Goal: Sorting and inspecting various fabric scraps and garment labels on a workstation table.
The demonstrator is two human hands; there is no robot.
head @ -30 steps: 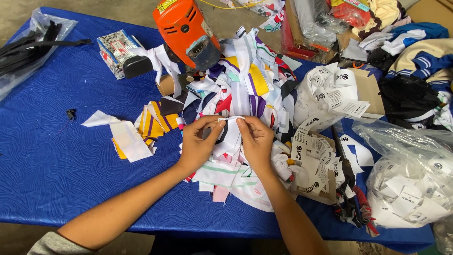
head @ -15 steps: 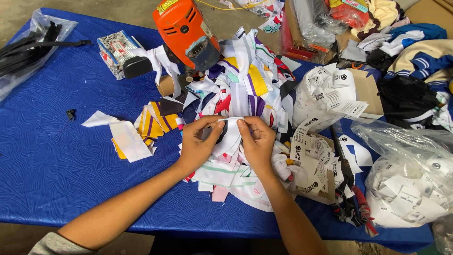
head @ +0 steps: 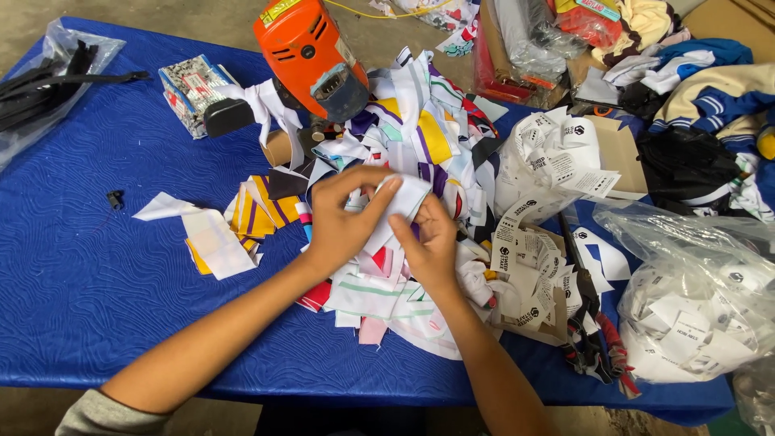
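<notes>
Cloth: a white fabric strip (head: pixel 401 203) is pinched between both hands, lifted just above the heap of printed offcuts (head: pixel 387 282) in the middle of the blue quilted table cover (head: pixel 89 291).
Left hand (head: pixel 343 218): fingers curled and closed on the strip's upper left part, thumb under it as far as I can tell.
Right hand (head: pixel 430 245): touching the left, fingertips clamped on the strip's lower right part.
Doing it well: I judge the grip should stay at the strip's edges, thumbs and forefingers close together, so the cloth stays flat and does not twist; the loose pieces underneath should be left lying.
Behind the hands: an orange power tool (head: pixel 311 52) stands upright at the far side of the heap, near the fingers; reaching back calls for care.
Left side: a small stack of yellow and purple striped pieces (head: pixel 262 206) and a pale scrap (head: pixel 214 242) lie just beside the left forearm; beyond them the cover is bare towards its left edge, the widest room for moving.
Right side: crowded with paper tags (head: pixel 541 161), a clear bag of tags (head: pixel 694 323) and dark-handled pliers (head: pixel 585 323) near the front edge.
Near edge: the heap stops short of the table's front edge; both forearms cross it.
</notes>
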